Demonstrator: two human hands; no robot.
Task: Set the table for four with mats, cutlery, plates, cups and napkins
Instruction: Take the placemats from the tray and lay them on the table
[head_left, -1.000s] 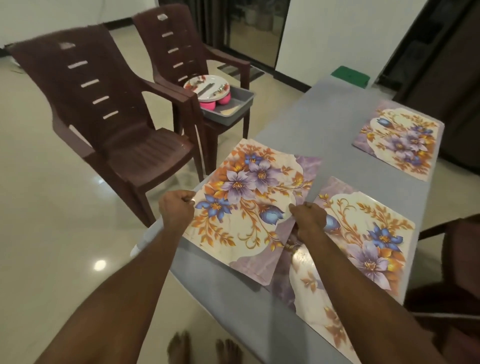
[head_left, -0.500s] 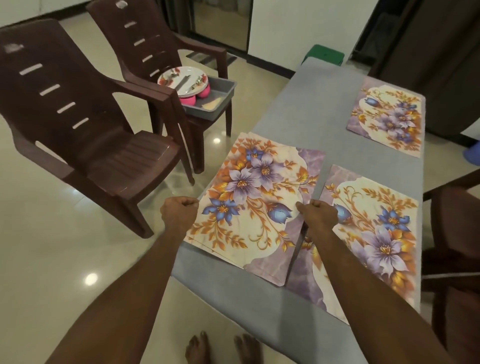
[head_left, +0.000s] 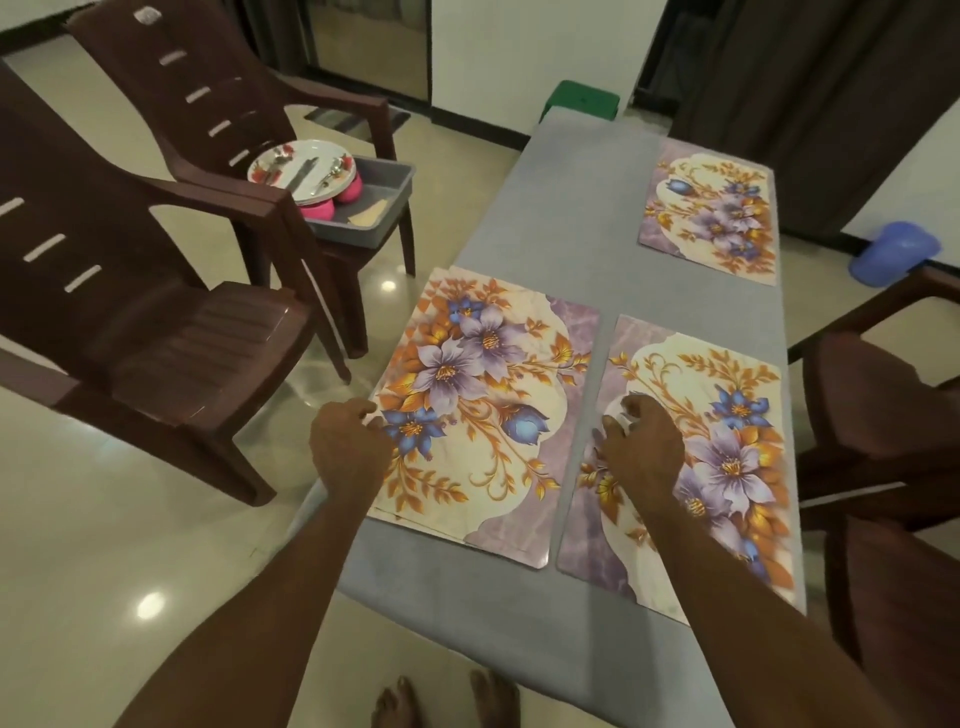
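Floral, glossy mats are the matter in hand: the left mat (head_left: 483, 415) lies at the surface's (head_left: 561, 218) left edge with its long axis running away from the person, and layered edges along its near and far left corners suggest a second mat sits under it. The left hand (head_left: 349, 447) grips its left long edge about midway, fingers curled round the rim where the mat meets the surface's edge. Just beside it, with a narrow strip of grey between, lies the right mat (head_left: 691, 452), parallel to the first; the right hand (head_left: 641, 441) rests on its left part, fingers (head_left: 631, 408) bent and spread on the print, pinching nothing that I can make out.

A third mat (head_left: 711, 213) sits well apart at the far right. I judge the coming move to be carrying the spare mat forward to the bare far-left stretch, directly ahead of the left hand, the nearer of the two; that path is open along the left edge.

Beyond that edge stand two brown chairs (head_left: 171, 332), the farther one holding a grey tray (head_left: 374, 208) with plates (head_left: 301, 169), cutlery and pink cups (head_left: 318, 209), still to be fetched
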